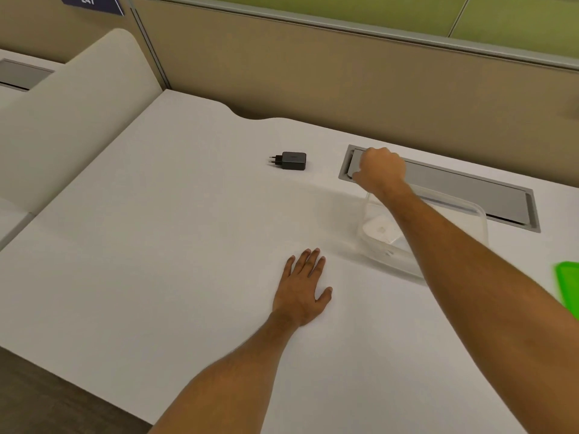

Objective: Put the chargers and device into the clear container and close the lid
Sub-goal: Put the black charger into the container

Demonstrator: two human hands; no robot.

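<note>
Left hand (302, 288) flat on the white tabletop (188, 245) at lower centre, fingers spread. Right hand (380, 169) curled shut above the clear container (470, 220) at centre right; contents of the grip impossible to tell. Black charger (293, 160) lying loose at upper centre, green lid (568, 283) at the right edge.

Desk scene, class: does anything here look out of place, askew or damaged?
Nothing looks damaged or spilled. One black charger lies alone on the desk, apart from the clear container, which already holds white items. The green lid is off, at the right edge. The right hand is curled over the grey cable hatch.
</note>
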